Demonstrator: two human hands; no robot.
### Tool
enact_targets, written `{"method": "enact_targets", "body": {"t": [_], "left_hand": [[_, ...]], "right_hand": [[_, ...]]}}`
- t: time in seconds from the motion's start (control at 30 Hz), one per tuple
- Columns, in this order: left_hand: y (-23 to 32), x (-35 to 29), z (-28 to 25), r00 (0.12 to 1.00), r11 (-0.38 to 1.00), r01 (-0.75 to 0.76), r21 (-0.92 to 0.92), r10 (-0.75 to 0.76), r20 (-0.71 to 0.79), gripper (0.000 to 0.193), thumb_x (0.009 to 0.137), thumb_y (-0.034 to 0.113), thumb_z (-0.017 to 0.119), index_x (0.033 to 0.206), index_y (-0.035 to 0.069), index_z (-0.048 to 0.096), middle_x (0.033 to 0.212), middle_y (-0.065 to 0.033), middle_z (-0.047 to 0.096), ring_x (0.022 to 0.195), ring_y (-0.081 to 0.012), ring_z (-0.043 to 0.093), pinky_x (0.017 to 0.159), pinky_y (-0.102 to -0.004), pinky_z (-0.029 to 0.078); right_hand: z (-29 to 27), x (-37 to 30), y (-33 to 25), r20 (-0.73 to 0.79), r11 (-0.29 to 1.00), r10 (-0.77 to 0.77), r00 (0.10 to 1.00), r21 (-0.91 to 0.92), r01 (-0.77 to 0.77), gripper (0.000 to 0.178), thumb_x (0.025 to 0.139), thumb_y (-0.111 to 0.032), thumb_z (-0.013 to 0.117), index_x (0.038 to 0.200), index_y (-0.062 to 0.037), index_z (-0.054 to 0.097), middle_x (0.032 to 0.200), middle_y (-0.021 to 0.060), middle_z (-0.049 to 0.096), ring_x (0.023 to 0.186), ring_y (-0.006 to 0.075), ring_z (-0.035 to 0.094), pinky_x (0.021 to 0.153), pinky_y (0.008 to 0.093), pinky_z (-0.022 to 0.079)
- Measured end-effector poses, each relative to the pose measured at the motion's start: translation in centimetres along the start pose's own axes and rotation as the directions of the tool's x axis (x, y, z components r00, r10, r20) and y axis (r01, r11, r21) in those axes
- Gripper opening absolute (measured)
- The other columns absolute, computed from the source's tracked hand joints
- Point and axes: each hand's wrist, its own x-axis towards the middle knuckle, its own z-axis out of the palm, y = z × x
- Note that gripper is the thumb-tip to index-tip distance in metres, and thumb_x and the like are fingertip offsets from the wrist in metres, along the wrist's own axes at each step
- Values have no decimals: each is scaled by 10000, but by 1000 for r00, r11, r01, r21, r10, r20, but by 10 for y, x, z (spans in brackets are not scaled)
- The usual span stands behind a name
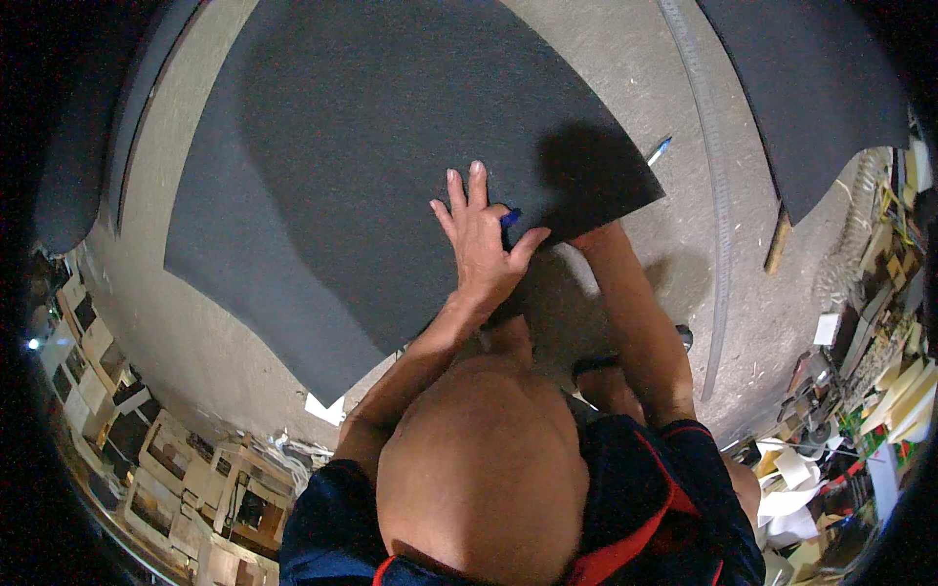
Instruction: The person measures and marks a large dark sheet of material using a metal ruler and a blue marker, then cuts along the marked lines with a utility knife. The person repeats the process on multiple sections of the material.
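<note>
A large dark grey sheet (391, 117) with a matte, felt-like face lies across the floor before me. My left hand (481, 234) presses on it near its close edge, three fingers spread. The index finger curls round a small blue piece (510, 218), like a pen cap, with the thumb stretched out beside it. At the sheet's near right edge, my right hand (589, 237) goes underneath; its fingers are hidden by the sheet. Just past the right corner, a blue-and-white pen (660, 150) is on the floor.
A long metal ruler (718, 186) runs along the floor at right. Beyond it lies another dark sheet (811, 88), with a wooden stick (778, 244) at its lower edge. Wooden frames (176, 469) are piled at lower left, mixed scraps (801, 479) at lower right.
</note>
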Motion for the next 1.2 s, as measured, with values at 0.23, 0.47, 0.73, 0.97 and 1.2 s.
{"method": "enact_targets", "body": {"t": [0.23, 0.47, 0.73, 0.97, 1.2], "left_hand": [[33, 36, 5, 988, 997, -66, 31, 61, 140, 422, 784, 301, 843, 967, 11, 597, 1599, -279, 282, 1487, -552, 152, 1131, -746, 79], [41, 68, 19, 954, 967, -252, -38, 255, 160, 279, 833, 243, 798, 837, -13, 685, 1578, -192, 359, 1492, -500, 197, 1144, -737, 106], [36, 116, 48, 895, 887, -446, -122, 446, -28, 364, 861, 284, 772, 970, -19, 602, 1559, -197, 395, 1469, -485, 278, 1157, -696, 158], [7, 142, 63, 934, 935, -355, 4, 354, 39, 380, 883, 316, 732, 1005, -25, 614, 1488, -243, 468, 1441, -496, 314, 1148, -684, 195], [19, 59, 21, 907, 972, -208, 107, 151, 394, 536, 775, 362, 827, 1079, -10, 590, 1571, -285, 317, 1481, -519, 202, 1147, -724, 147]], "right_hand": [[16, -12, -43, -299, 916, -112, 948, -401, -18, 596, 979, -428, 579, 1473, -106, 485, 1481, 102, 527, 1339, 306, 507, 1127, 485, 413], [19, 16, -80, -116, 1000, -9, 993, 1, 9, 477, 970, -424, 593, 1318, -99, 611, 1327, 116, 641, 1193, 316, 607, 1042, 485, 488], [81, 45, -93, -478, 897, -411, 776, -364, 251, 749, 960, -686, 407, 1417, -103, 519, 1335, 115, 618, 1207, 345, 574, 1059, 542, 430], [65, 38, -143, -558, 636, -577, 597, -765, -100, 483, 984, -462, 562, 1227, -47, 601, 1114, 129, 710, 902, 360, 689, 799, 457, 561], [61, -11, -109, -108, -462, -771, 627, -583, -668, 365, 819, -249, 760, 1065, -52, 577, 816, 170, 683, 763, 356, 686, 696, 444, 528]]}}
